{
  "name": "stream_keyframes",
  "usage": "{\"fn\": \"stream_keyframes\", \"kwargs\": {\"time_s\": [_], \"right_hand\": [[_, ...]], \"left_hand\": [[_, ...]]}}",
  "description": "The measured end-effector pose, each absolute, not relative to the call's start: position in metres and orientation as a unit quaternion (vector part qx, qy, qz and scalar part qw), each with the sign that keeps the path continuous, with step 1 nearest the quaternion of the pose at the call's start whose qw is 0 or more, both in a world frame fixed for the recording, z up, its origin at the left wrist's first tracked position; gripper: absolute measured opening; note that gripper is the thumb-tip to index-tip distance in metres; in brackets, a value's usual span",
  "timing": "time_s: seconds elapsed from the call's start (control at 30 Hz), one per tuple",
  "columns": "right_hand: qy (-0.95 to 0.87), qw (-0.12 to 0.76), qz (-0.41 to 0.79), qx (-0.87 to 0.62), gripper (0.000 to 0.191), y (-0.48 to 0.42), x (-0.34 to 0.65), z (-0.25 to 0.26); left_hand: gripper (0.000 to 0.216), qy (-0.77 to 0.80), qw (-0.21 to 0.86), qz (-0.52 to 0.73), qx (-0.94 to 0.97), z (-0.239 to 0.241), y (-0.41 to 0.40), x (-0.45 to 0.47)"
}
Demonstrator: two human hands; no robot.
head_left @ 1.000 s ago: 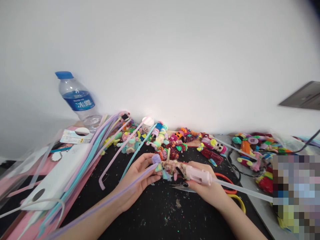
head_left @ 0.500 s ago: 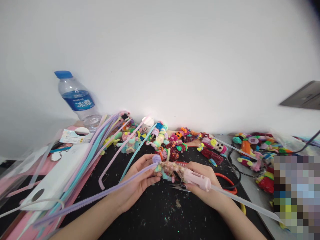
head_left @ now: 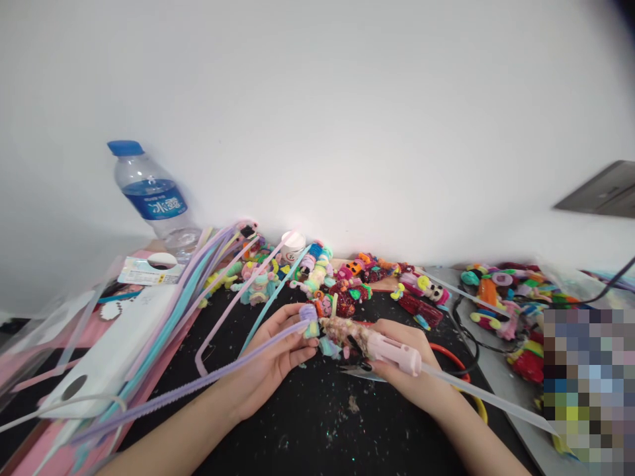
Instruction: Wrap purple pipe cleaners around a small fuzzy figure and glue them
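Note:
My left hand [head_left: 278,354] pinches a small coiled pipe-cleaner piece [head_left: 308,314], purple at the top with pale yellow and green below. A long purple pipe cleaner [head_left: 198,380] trails from it down to the lower left. My right hand [head_left: 404,363] is wrapped round a pale pink glue gun [head_left: 394,352], its front crusted with residue and a translucent glue stick [head_left: 489,396] out of its rear. The nozzle points left, just beside the coil. Beneath my right hand lie scissors [head_left: 360,373] with red and yellow handles, partly hidden.
Finished pipe-cleaner figures [head_left: 342,294] line the wall, with more in a pile [head_left: 501,294] at right. Loose pipe cleaners [head_left: 183,277] lie over white packaging [head_left: 109,350] at left. A water bottle [head_left: 156,198] leans by the wall. A black cable [head_left: 469,330] curls at right.
The glue gun has shifted slightly right and down, away from the coil. My left hand with the coil has moved a little left, widening the gap.

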State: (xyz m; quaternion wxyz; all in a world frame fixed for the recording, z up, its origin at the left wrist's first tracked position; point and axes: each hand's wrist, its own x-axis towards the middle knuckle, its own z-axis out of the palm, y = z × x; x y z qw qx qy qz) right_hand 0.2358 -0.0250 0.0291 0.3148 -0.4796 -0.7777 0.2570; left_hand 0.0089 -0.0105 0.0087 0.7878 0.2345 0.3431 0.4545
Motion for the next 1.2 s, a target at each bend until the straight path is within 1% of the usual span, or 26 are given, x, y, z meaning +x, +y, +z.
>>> {"fn": "stream_keyframes", "kwargs": {"time_s": [0.13, 0.3, 0.4, 0.53, 0.63, 0.77, 0.93, 1.1, 1.2], "right_hand": [[-0.775, 0.314, 0.257, -0.484, 0.012, -0.0255, 0.2365, 0.0298], [-0.781, 0.317, 0.241, -0.482, 0.015, -0.0255, 0.2364, 0.0285], [-0.782, 0.301, 0.232, -0.494, 0.013, -0.0249, 0.2375, 0.0264], [-0.772, 0.279, 0.258, -0.510, 0.012, -0.0242, 0.2400, 0.0253], [-0.755, 0.288, 0.271, -0.523, 0.014, -0.0250, 0.2408, 0.0270], [-0.765, 0.301, 0.268, -0.503, 0.020, -0.0274, 0.2397, 0.0296], [-0.780, 0.306, 0.273, -0.473, 0.016, -0.0287, 0.2389, 0.0281], [-0.780, 0.309, 0.267, -0.474, 0.013, -0.0284, 0.2390, 0.0272], [-0.775, 0.310, 0.278, -0.476, 0.016, -0.0273, 0.2383, 0.0281]], "left_hand": [[0.031, 0.344, 0.785, 0.463, 0.225, 0.0095, -0.0107, 0.0084], [0.032, 0.338, 0.790, 0.461, 0.222, 0.0107, -0.0114, 0.0089], [0.031, 0.336, 0.792, 0.456, 0.226, 0.0101, -0.0113, 0.0088], [0.031, 0.345, 0.784, 0.459, 0.237, 0.0104, -0.0110, 0.0087], [0.030, 0.350, 0.773, 0.461, 0.258, 0.0114, -0.0107, 0.0094], [0.025, 0.356, 0.762, 0.453, 0.296, 0.0103, -0.0102, 0.0109], [0.026, 0.371, 0.746, 0.458, 0.310, 0.0082, -0.0105, 0.0116], [0.026, 0.375, 0.737, 0.463, 0.319, 0.0086, -0.0110, 0.0108], [0.025, 0.372, 0.738, 0.467, 0.315, 0.0084, -0.0110, 0.0101]]}}
